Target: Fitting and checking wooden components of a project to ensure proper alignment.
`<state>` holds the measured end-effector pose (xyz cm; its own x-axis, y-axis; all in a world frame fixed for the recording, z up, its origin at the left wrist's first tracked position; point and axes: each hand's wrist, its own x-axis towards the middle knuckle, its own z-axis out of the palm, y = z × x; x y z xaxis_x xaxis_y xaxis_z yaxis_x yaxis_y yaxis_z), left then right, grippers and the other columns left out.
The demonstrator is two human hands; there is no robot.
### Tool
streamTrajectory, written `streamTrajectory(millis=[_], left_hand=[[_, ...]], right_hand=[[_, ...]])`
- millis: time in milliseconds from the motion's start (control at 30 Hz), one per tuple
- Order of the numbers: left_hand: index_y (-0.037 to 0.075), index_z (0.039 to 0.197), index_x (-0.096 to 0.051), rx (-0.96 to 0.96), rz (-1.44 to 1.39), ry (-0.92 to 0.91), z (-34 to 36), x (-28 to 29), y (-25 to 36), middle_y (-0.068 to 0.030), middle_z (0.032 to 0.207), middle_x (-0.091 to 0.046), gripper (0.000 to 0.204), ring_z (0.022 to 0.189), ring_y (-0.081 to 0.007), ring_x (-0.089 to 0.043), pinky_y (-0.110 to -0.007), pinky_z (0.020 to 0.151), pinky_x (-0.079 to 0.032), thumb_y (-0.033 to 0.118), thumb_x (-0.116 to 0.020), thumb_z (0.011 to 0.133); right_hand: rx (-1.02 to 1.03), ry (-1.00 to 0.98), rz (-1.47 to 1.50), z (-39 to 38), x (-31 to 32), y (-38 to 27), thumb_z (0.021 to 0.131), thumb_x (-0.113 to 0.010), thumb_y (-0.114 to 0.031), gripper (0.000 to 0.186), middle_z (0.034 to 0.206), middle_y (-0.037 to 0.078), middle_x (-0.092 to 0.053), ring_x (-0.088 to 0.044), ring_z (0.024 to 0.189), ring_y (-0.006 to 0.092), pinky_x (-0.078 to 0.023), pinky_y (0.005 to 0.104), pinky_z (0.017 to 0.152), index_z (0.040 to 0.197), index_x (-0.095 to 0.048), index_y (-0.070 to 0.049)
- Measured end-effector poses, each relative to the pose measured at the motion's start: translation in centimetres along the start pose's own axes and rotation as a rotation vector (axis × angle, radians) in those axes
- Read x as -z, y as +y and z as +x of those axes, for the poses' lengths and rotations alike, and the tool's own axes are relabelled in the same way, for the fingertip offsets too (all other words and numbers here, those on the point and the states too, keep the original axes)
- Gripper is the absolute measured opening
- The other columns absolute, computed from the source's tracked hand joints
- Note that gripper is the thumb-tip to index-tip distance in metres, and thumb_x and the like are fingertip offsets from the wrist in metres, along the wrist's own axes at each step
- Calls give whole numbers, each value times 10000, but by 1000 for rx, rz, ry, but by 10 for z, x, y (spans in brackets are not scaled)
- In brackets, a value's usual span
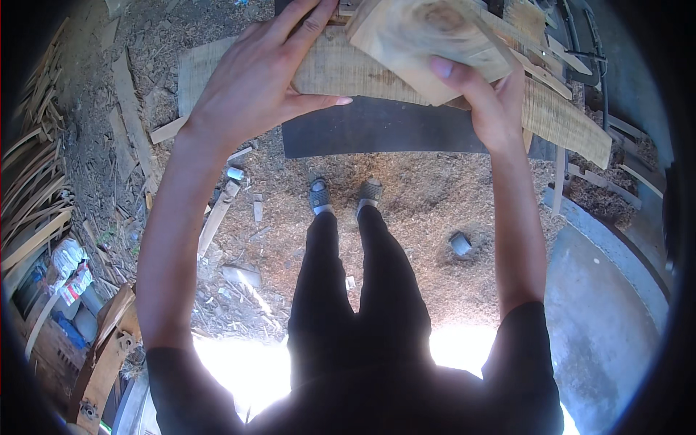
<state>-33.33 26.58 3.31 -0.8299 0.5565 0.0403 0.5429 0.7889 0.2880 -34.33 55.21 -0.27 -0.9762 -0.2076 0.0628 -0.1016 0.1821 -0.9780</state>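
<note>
A long pale wooden board lies across the top of the view, over a dark flat surface. My left hand rests on the board's left part with fingers spread and thumb stretched out along its near edge. My right hand grips a thick, squarish light wooden block with swirled grain, held over the board, its thumb on the block's face.
My feet stand on sawdust. Piled strips and wooden pieces line the left side; scraps and a small metal can lie on the floor. Concrete and more slats are at right.
</note>
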Motion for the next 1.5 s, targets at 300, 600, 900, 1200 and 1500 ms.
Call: streamTrajectory(millis=[300, 600, 900, 1200, 1500], left_hand=[[-49, 1582, -310, -39, -25, 43, -1, 1, -6, -230, 1637, -309, 1134, 1405, -400, -482, -446, 1129, -473, 518, -864, 771], [-64, 1579, -307, -65, -71, 32, 0, -1, -11, -245, 1646, -275, 1120, 1464, -392, -398, -423, 1194, -401, 512, -856, 791], [189, 1596, -415, -90, -43, 273, -1, -31, -25, -48, 1592, -443, 1111, 1401, -302, -514, -473, 1154, -487, 346, -958, 640], [199, 1609, -395, -23, -55, 220, -3, -35, -25, -25, 1627, -405, 1135, 1411, -288, -508, -472, 1157, -486, 357, -959, 637], [-33, 1629, -185, -61, -141, 14, 0, -5, -7, -229, 1680, -204, 1194, 1508, -382, -344, -428, 1205, -390, 478, -867, 793]], right_hand=[[50, 92, 58, 12, 4, 7, 811, -785, -217, 589, 1166, 138, -735, -707, 1024, 210, -538, 349, 942, 1305, -647, 73], [22, 75, 25, 15, 4, 0, 812, -782, -233, 514, 1116, 131, -750, -706, 1005, 194, -529, 343, 941, 1218, -699, 72], [-21, 35, 311, 16, -7, -15, 905, -710, -82, 449, 1210, 104, -724, -684, 1071, 171, -542, 322, 945, 1321, -622, 64], [51, 20, 403, 20, -3, -6, 893, -710, -60, 440, 1179, 103, -734, -693, 1052, 169, -546, 316, 935, 1309, -632, 61], [158, 183, -17, 11, -12, -9, 883, -804, -214, 424, 1097, 95, -764, -701, 982, 140, -535, 295, 895, 1209, -720, 44]])
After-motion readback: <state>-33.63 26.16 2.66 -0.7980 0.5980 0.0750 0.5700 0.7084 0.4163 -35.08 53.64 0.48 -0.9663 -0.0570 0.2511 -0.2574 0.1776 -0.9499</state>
